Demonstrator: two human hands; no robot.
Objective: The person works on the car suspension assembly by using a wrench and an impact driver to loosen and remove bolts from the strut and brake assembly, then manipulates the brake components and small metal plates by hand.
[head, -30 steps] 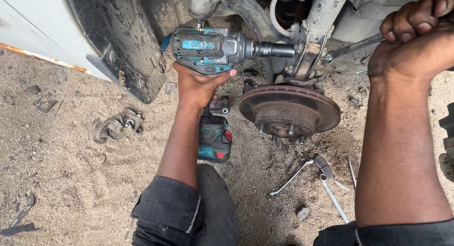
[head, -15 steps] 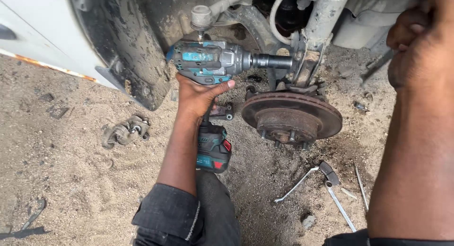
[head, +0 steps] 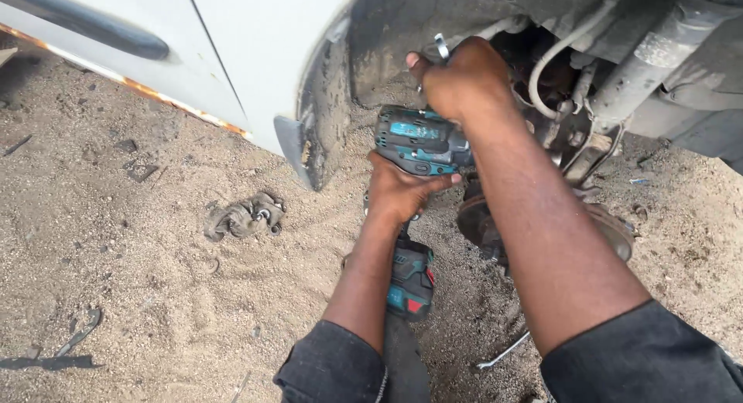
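Sandy ground (head: 131, 294) spreads beneath a white car (head: 255, 47) with its brake disc (head: 611, 229) bared in the wheel arch. Reaching up from below, the left hand (head: 398, 192) is wrapped tight around the grip of a teal impact wrench (head: 422, 144) held level at the hub. The right hand (head: 464, 78), forearm stretched across the wrench, is closed on a small spanner (head: 441, 47) just above it.

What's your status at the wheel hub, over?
Left hand grips teal impact wrench, aimed at hub. Right hand holds a wrench above it. Right forearm hides most of the rusty brake disc.
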